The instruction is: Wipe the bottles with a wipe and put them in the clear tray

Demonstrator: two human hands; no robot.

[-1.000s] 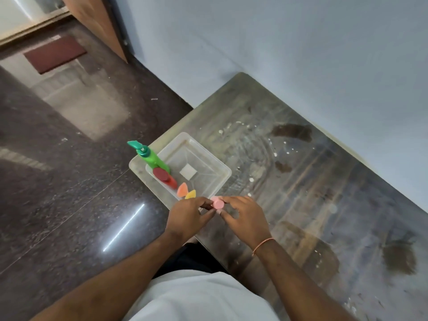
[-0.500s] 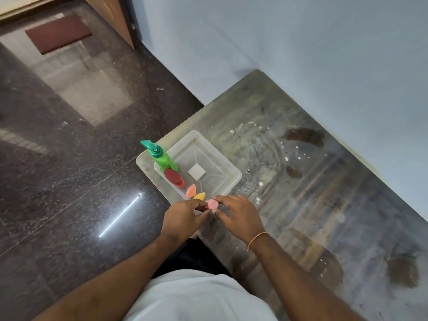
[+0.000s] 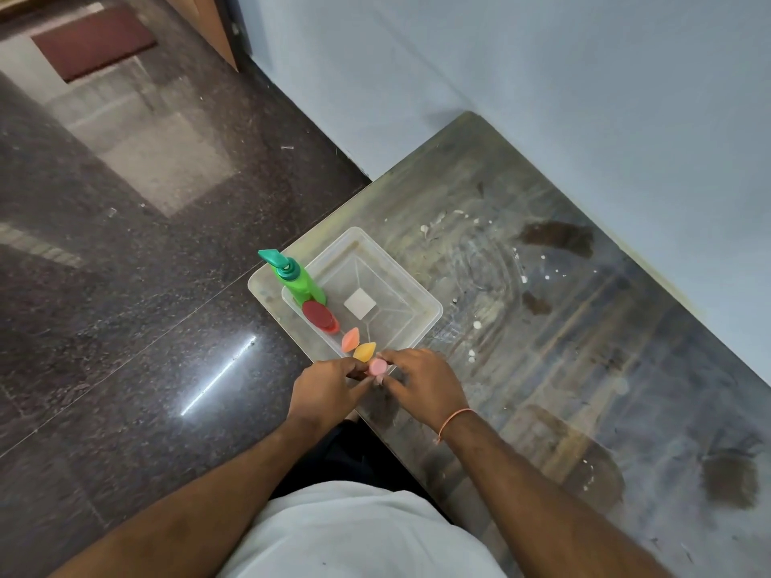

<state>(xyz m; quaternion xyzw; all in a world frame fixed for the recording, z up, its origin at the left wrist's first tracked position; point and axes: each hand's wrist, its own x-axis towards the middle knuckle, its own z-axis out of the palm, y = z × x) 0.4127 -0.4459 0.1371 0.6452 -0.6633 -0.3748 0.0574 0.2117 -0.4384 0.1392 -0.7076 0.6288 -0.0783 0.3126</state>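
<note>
A clear tray (image 3: 421,304) sits at the table's near left corner. Along its left side stand a green pump bottle (image 3: 301,281), a red-capped bottle (image 3: 320,315), an orange-capped bottle (image 3: 350,340) and a yellow-capped bottle (image 3: 365,351). A white square (image 3: 359,303) lies on the tray floor. Just in front of the tray a small pink-capped bottle (image 3: 377,367) is held between both hands. My left hand (image 3: 329,387) pinches it from the left and my right hand (image 3: 421,383) grips it from the right. The bottle's body is hidden by fingers. No wipe is visible.
The worn wooden table (image 3: 542,348) has dark stains and white specks. A pale wall (image 3: 542,98) runs along its far side. Dark polished floor (image 3: 125,285) lies to the left of the table edge.
The camera view shifted a little; both hands stay together on the pink-capped bottle in front of the tray, with only slight finger movement.
</note>
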